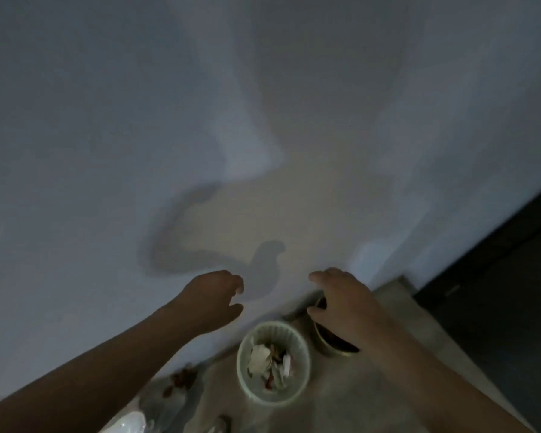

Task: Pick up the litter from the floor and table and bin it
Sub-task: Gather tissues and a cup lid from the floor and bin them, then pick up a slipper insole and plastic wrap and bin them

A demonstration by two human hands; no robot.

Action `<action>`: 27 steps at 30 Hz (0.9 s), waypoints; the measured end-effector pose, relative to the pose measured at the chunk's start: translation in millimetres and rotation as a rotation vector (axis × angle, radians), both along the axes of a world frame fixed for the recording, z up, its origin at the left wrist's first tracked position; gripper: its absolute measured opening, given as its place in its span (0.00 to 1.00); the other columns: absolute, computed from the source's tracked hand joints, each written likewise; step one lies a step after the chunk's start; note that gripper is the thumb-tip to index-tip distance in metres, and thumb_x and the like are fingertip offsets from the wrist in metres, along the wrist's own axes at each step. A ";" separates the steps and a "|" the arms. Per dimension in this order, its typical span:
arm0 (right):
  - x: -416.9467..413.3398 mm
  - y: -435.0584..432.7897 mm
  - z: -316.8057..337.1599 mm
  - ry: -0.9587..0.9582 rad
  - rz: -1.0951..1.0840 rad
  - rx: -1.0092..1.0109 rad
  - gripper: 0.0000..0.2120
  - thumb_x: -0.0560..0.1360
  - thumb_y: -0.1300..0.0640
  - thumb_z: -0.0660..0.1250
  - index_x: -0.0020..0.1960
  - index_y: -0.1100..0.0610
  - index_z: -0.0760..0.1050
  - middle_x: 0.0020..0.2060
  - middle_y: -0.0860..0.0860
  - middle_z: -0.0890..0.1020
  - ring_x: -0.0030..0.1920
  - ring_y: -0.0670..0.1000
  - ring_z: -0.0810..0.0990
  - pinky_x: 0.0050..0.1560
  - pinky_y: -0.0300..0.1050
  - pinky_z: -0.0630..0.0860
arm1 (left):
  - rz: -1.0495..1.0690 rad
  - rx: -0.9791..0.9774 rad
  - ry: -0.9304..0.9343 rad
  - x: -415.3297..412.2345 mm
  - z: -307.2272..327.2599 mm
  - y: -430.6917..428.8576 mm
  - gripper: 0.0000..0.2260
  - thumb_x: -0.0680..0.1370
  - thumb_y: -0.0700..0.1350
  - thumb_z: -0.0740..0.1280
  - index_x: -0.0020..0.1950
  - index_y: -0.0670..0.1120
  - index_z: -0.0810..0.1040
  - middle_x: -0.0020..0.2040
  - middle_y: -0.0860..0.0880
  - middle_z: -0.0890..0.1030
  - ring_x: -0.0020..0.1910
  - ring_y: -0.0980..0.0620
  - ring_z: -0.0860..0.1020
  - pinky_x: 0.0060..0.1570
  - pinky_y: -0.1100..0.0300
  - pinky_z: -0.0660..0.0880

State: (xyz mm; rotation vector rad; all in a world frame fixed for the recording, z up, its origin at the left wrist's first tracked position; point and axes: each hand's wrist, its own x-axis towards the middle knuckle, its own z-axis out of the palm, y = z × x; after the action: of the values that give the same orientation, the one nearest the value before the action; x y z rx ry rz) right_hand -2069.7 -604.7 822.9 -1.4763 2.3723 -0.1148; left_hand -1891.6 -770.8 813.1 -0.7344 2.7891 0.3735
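bin (274,364): lower centre, against the wall for easy drops, holding litter (270,362)
left hand (214,296): loosely curled, empty
right hand (341,303): open above a dark container (331,342); grasp unclear

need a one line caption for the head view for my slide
Both bare hands, left hand and right hand, hover open above a pale bin holding paper scraps, beside a white wall.

You have a pale green ribbed bin (273,364) below you, its walls striped with fine vertical ridges, and the litter (270,362) inside shows white and cream scraps with a touch of red. Beside it you see a dark brown round container (328,340) with an olive-gold rim. The wall (107,120) reads bluish grey, the floor (341,398) dull beige.
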 end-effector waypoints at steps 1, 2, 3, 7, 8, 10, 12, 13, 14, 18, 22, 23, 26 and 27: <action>-1.0 -1.4 22.9 0.017 0.031 -0.022 0.26 0.75 0.47 0.65 0.70 0.53 0.65 0.63 0.52 0.72 0.62 0.54 0.71 0.62 0.48 0.71 | 0.007 -0.036 0.028 4.8 21.9 1.4 0.16 0.78 0.53 0.63 0.64 0.51 0.73 0.60 0.52 0.76 0.58 0.54 0.75 0.56 0.64 0.68; -1.4 -3.6 46.3 0.039 0.064 -0.042 0.27 0.76 0.46 0.65 0.72 0.52 0.63 0.65 0.52 0.71 0.64 0.54 0.70 0.63 0.48 0.70 | 0.012 -0.073 0.052 9.3 44.1 2.5 0.16 0.78 0.53 0.63 0.64 0.50 0.73 0.60 0.51 0.76 0.58 0.53 0.74 0.57 0.63 0.68; -0.8 -6.5 69.8 0.068 0.100 -0.073 0.29 0.76 0.46 0.65 0.73 0.52 0.62 0.66 0.53 0.70 0.65 0.54 0.70 0.64 0.48 0.69 | 0.018 -0.109 0.078 14.3 66.2 3.7 0.17 0.78 0.53 0.63 0.65 0.50 0.73 0.61 0.51 0.76 0.59 0.53 0.74 0.58 0.63 0.68; 12.9 -20.3 159.7 0.161 0.208 -0.235 0.28 0.74 0.46 0.67 0.72 0.50 0.65 0.64 0.51 0.72 0.63 0.53 0.72 0.62 0.45 0.70 | 0.082 -0.217 0.201 38.1 154.8 10.1 0.17 0.77 0.54 0.65 0.64 0.51 0.74 0.60 0.53 0.77 0.57 0.55 0.76 0.57 0.65 0.69; 18.0 -24.4 178.4 0.167 0.229 -0.268 0.28 0.74 0.46 0.67 0.71 0.50 0.66 0.63 0.50 0.73 0.62 0.52 0.72 0.61 0.44 0.71 | 0.096 -0.239 0.228 43.9 174.1 11.0 0.16 0.77 0.54 0.65 0.64 0.52 0.74 0.60 0.54 0.77 0.56 0.55 0.76 0.56 0.65 0.70; 33.8 -32.3 216.9 0.150 0.284 -0.359 0.28 0.73 0.46 0.69 0.70 0.49 0.67 0.63 0.48 0.74 0.62 0.49 0.73 0.60 0.41 0.70 | 0.143 -0.304 0.300 61.1 214.2 13.4 0.17 0.77 0.55 0.65 0.64 0.53 0.73 0.60 0.55 0.77 0.56 0.56 0.76 0.55 0.66 0.70; 56.5 -41.0 252.8 0.158 0.357 -0.456 0.27 0.72 0.45 0.69 0.70 0.47 0.68 0.62 0.46 0.74 0.61 0.47 0.73 0.59 0.40 0.69 | 0.183 -0.373 0.357 86.1 252.5 15.5 0.17 0.76 0.56 0.66 0.64 0.55 0.73 0.59 0.56 0.76 0.56 0.57 0.76 0.54 0.67 0.69; 70.2 -45.9 269.2 0.169 0.394 -0.498 0.26 0.72 0.45 0.69 0.69 0.47 0.69 0.61 0.45 0.74 0.61 0.47 0.74 0.59 0.40 0.70 | 0.206 -0.400 0.383 100.9 270.0 17.0 0.17 0.76 0.56 0.66 0.64 0.55 0.73 0.59 0.57 0.76 0.55 0.58 0.76 0.52 0.68 0.68; 84.9 -50.8 284.2 0.178 0.429 -0.540 0.26 0.72 0.44 0.68 0.69 0.46 0.69 0.61 0.45 0.74 0.60 0.46 0.74 0.59 0.41 0.70 | 0.232 -0.434 0.405 117.6 285.7 18.0 0.17 0.76 0.57 0.66 0.64 0.56 0.73 0.58 0.58 0.76 0.55 0.59 0.76 0.51 0.69 0.68; 150.1 -71.9 327.7 0.190 0.543 -0.681 0.24 0.73 0.47 0.68 0.68 0.46 0.69 0.61 0.44 0.74 0.62 0.46 0.72 0.61 0.41 0.69 | 0.326 -0.606 0.446 194.8 330.0 23.0 0.17 0.75 0.58 0.66 0.63 0.57 0.73 0.57 0.59 0.76 0.54 0.60 0.75 0.49 0.72 0.64; 223.3 -91.0 355.5 0.222 0.660 -0.710 0.25 0.74 0.47 0.66 0.70 0.46 0.67 0.64 0.45 0.73 0.64 0.46 0.71 0.63 0.41 0.68 | 0.447 -0.713 0.411 279.6 353.2 31.8 0.18 0.75 0.59 0.65 0.64 0.57 0.72 0.58 0.60 0.75 0.55 0.59 0.75 0.51 0.70 0.65; 243.6 -94.4 361.0 0.227 0.692 -0.723 0.25 0.74 0.47 0.66 0.70 0.46 0.68 0.64 0.44 0.73 0.64 0.46 0.71 0.63 0.41 0.68 | 0.477 -0.738 0.399 301.7 358.4 34.5 0.19 0.75 0.59 0.65 0.64 0.57 0.72 0.58 0.60 0.75 0.55 0.59 0.75 0.51 0.70 0.65; 305.0 -101.4 376.0 0.229 0.786 -0.775 0.24 0.74 0.46 0.66 0.69 0.46 0.68 0.63 0.44 0.74 0.63 0.46 0.72 0.62 0.40 0.68 | 0.572 -0.796 0.384 366.3 373.8 43.7 0.18 0.75 0.59 0.65 0.64 0.58 0.72 0.58 0.61 0.75 0.55 0.60 0.75 0.50 0.71 0.66; 325.8 -103.0 380.5 0.218 0.813 -0.791 0.24 0.74 0.46 0.66 0.69 0.46 0.69 0.62 0.44 0.74 0.63 0.45 0.72 0.62 0.39 0.68 | 0.605 -0.809 0.383 387.8 378.1 47.5 0.18 0.75 0.59 0.65 0.64 0.58 0.72 0.57 0.61 0.75 0.54 0.61 0.75 0.50 0.70 0.67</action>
State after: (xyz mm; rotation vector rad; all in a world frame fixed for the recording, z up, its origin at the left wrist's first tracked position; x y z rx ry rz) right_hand -1743.9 -707.7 1203.4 -2.8140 1.7143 -0.7724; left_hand -1503.8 -723.3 1191.2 -1.8591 2.9645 -0.6486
